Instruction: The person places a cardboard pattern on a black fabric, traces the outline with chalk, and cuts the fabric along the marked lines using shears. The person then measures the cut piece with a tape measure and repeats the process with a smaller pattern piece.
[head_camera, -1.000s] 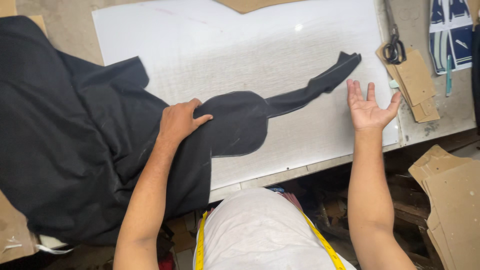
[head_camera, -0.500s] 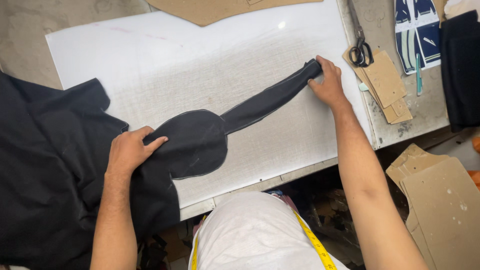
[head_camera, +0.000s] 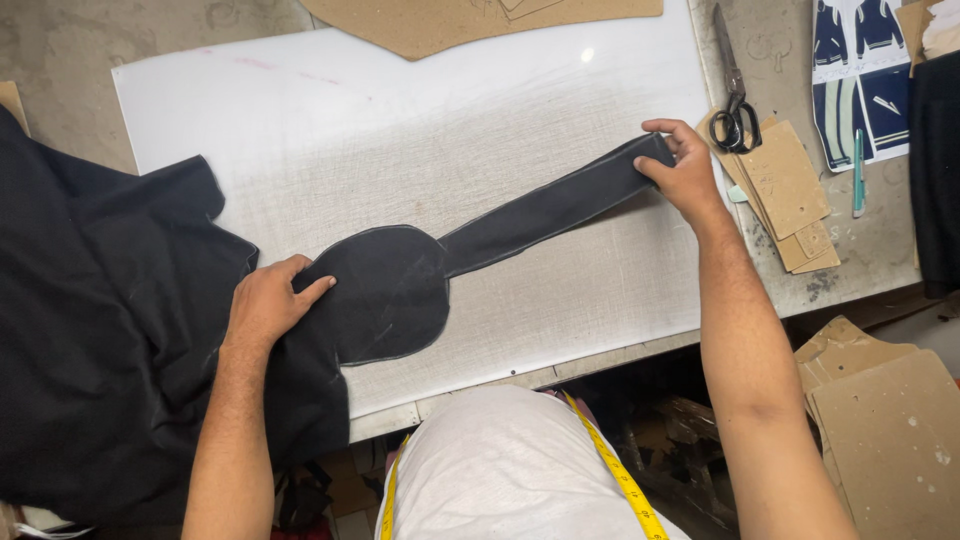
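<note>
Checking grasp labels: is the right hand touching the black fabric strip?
Touching. The head view shows the right hand with fingers curled over the far end of the black fabric strip.

Tailoring/garment workshop. Cardboard pattern pieces (head_camera: 785, 190) and scissors (head_camera: 735, 105) just right of the right hand (head_camera: 685, 170), white cutting board (head_camera: 400, 130) on worn tabletop (head_camera: 60, 45), yellow measuring tape (head_camera: 620, 475) around the neck.

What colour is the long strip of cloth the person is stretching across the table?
Black, with a thin pale line along its edges; the strip shows best in the head view.
</note>
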